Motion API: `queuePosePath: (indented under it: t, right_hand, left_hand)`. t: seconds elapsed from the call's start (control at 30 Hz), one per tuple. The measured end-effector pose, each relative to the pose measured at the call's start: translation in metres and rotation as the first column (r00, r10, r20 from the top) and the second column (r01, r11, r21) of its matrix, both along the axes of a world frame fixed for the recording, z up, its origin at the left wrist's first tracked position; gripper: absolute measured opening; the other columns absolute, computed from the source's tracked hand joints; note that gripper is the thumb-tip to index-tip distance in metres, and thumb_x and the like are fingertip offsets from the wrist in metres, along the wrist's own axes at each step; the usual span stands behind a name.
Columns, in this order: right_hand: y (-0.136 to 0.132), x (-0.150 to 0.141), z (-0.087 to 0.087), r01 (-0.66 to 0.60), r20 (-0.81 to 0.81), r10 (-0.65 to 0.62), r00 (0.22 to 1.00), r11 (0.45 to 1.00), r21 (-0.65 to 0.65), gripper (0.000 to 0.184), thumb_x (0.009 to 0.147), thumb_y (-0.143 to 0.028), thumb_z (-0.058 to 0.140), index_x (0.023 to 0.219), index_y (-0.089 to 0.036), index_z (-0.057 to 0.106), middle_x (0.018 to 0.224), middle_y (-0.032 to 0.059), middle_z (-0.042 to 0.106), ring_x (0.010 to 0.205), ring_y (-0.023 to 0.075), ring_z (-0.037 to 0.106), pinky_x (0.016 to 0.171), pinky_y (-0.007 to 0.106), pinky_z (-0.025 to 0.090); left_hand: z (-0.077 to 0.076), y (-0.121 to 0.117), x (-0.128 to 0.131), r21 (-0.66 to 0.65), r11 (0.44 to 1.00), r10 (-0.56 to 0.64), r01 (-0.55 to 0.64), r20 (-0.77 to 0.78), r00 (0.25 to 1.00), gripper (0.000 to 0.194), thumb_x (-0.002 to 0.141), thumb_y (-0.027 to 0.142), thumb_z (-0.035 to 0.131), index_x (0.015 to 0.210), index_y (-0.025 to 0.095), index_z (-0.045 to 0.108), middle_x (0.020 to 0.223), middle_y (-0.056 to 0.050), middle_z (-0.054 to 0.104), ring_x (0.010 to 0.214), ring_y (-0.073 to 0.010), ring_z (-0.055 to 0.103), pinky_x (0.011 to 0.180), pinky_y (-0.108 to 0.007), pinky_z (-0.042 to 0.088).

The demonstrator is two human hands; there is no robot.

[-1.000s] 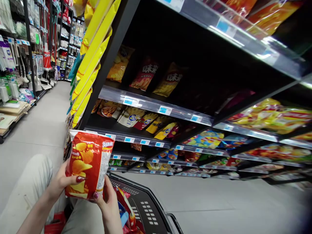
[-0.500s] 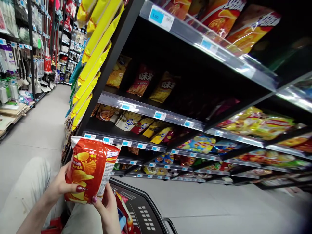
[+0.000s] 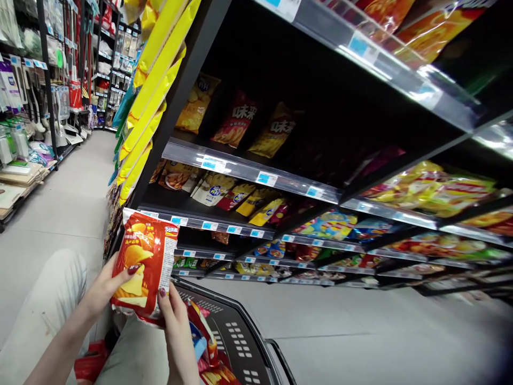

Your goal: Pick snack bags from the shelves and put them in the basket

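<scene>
Okay, so biggest first, going by the black basket (image 3: 224, 313): the snack shelf unit (image 3: 244, 170) runs along just beyond it, and a few red snack packets (image 3: 218, 374) sit in its near left part.

The red chip bag (image 3: 146, 267) is up off the basket's left side, held above the person's lap. It lies right between the hands, so neither one's really nearer, they're both on it. Long axis runs roughly away from the body, top end pointing toward the shelves beyond the basket, with a slight lean to the basket side. The printed face is turned to the wearer.

Hands next. The left hand (image 3: 102, 291) has the edge farther from the basket, thumb over the front, fingers mostly hidden behind. The right hand (image 3: 176, 315) is on the basket side, around the lower edge, thumb on the front too. Both look closed about as wide as the bag's thickness; can't tell how hard they squeeze.
</scene>
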State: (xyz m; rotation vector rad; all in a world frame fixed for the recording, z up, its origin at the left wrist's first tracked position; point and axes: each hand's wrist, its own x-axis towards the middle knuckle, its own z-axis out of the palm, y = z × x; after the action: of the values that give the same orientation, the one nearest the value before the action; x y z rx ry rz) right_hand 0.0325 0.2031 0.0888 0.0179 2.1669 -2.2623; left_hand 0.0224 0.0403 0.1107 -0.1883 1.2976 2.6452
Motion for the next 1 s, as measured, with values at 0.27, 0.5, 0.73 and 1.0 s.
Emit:
queuePosePath:
  t: [0.27, 0.5, 0.73, 1.0]
  right_hand:
    - [0.0023, -0.0007, 0.0059, 0.013, 0.099, -0.009, 0.995, 0.999, -0.037, 0.052, 0.077, -0.058, 0.066, 0.114, -0.022, 0.071, 0.113, 0.0079, 0.071, 0.103, 0.0279, 0.064, 0.092, 0.035, 0.051]
    - [0.0027, -0.0011, 0.0070, 0.024, 0.083, -0.020, 0.996, 0.998, -0.050, 0.049, 0.078, -0.056, 0.066, 0.113, -0.022, 0.071, 0.111, 0.0077, 0.072, 0.107, 0.0284, 0.063, 0.095, 0.037, 0.049]
    - [0.0038, -0.0023, 0.0059, 0.007, 0.105, -0.001, 0.994, 0.998, -0.059, 0.048, 0.080, -0.055, 0.065, 0.115, -0.022, 0.070, 0.110, 0.0071, 0.072, 0.106, 0.0274, 0.063, 0.095, 0.036, 0.049]
    - [0.0047, -0.0022, 0.0058, 0.009, 0.113, -0.003, 0.994, 0.999, -0.050, 0.051, 0.078, -0.059, 0.064, 0.113, -0.022, 0.071, 0.111, 0.0074, 0.071, 0.102, 0.0270, 0.064, 0.093, 0.035, 0.050]
  left_hand:
    - [-0.0038, 0.0008, -0.0030, -0.054, 0.999, 0.006, -0.001, 0.097, 0.995, 0.067, 0.063, 0.048, 0.082, 0.115, 0.014, 0.058, 0.118, -0.014, 0.070, 0.106, -0.0329, 0.066, 0.087, -0.036, 0.055]
    - [-0.0067, 0.0038, -0.0055, -0.063, 0.998, -0.006, 0.011, 0.087, 0.996, 0.073, 0.063, 0.048, 0.082, 0.121, 0.012, 0.056, 0.114, -0.014, 0.072, 0.107, -0.0346, 0.066, 0.089, -0.039, 0.055]
    - [-0.0082, 0.0051, -0.0062, -0.072, 0.997, -0.006, 0.012, 0.080, 0.997, 0.072, 0.063, 0.049, 0.082, 0.120, 0.012, 0.055, 0.116, -0.015, 0.071, 0.105, -0.0339, 0.067, 0.087, -0.038, 0.055]
    - [-0.0047, 0.0052, -0.0054, -0.075, 0.997, -0.003, 0.010, 0.099, 0.995, 0.074, 0.060, 0.050, 0.084, 0.118, 0.013, 0.056, 0.115, -0.014, 0.071, 0.105, -0.0351, 0.066, 0.090, -0.040, 0.054]
